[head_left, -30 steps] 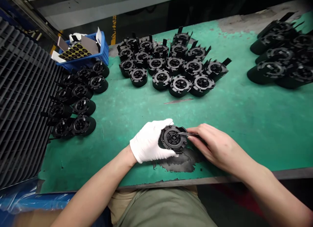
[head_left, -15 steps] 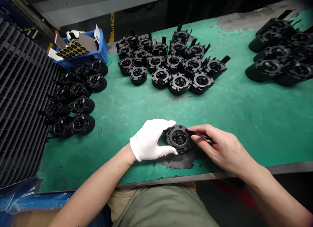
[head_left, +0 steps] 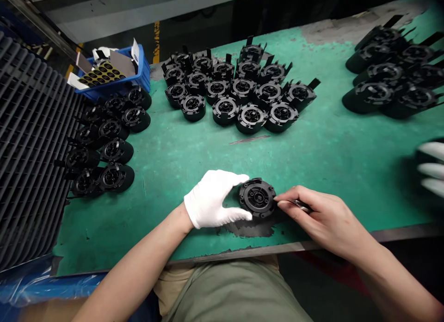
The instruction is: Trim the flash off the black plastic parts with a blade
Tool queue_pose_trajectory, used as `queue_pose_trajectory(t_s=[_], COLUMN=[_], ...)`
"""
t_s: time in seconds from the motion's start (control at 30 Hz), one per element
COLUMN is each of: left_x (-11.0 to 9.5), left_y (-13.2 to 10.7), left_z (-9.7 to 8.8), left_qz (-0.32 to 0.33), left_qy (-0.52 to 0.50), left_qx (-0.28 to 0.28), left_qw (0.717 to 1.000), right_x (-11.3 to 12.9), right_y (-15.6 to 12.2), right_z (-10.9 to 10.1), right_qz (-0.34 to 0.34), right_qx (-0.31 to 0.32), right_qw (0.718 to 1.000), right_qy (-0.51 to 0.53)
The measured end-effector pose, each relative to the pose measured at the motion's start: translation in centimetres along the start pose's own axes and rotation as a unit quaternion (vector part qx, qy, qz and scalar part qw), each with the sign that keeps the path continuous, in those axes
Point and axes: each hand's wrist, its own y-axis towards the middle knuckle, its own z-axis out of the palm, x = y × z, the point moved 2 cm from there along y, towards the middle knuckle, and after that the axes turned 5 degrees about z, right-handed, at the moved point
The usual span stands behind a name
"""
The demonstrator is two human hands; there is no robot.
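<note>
Gripping a black plastic disc by its rim, the gloved left hand curls its fingers round one side, while the bare right hand pinches a small metal tool, fingertips at the disc's right edge. Beneath lies a worn dark patch on the green bench. Farther out, matching discs stand in clusters near a blue crate and a grey rack; another person's blurred gloved fingers show at right.
</note>
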Motion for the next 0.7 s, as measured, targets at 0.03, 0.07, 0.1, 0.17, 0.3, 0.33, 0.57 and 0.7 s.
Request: queue_pose_trajectory(t_s=[0.03, 0.07, 0.1, 0.17, 0.3, 0.33, 0.57, 0.7], left_x=[-0.1, -0.1, -0.2, -0.3, -0.3, -0.3, -0.3, -0.5], left_y=[0.1, 0.3, 0.4, 0.5, 0.8, 0.9, 0.7, 0.4], left_z=[0.1, 0.2, 0.2, 0.2, 0.2, 0.1, 0.3, 0.5], left_qz=[0.0, 0.001, 0.002, 0.002, -0.002, -0.002, -0.013, -0.056], left_qy=[0.004, 0.008, 0.012, 0.018, 0.024, 0.027, 0.092, 0.176], left_qx=[0.003, 0.005, 0.005, 0.008, 0.025, 0.028, 0.052, 0.074], left_qw=[1.0, 1.0, 1.0, 1.0, 0.999, 0.999, 0.994, 0.98], right_x=[0.1, 0.1, 0.2, 0.4, 0.7, 0.8, 0.1, -0.7], right_y=[-0.1, -0.2, -0.3, -0.5, -0.7, -0.8, -1.8, -1.3], right_z=[0.0, 0.0, 0.1, 0.2, 0.9, 1.0, 0.1, -0.2], right_qz=[-0.003, -0.003, -0.002, 0.007, 0.036, 0.04, 0.083, 0.126], right_qx=[-0.001, -0.001, -0.001, 0.006, 0.034, 0.039, -0.106, -0.175], right_qw=[1.0, 1.0, 1.0, 0.999, 0.996, 0.995, 0.979, 0.968], right_qy=[0.005, 0.011, 0.018, 0.035, 0.073, 0.081, 0.151, 0.129])
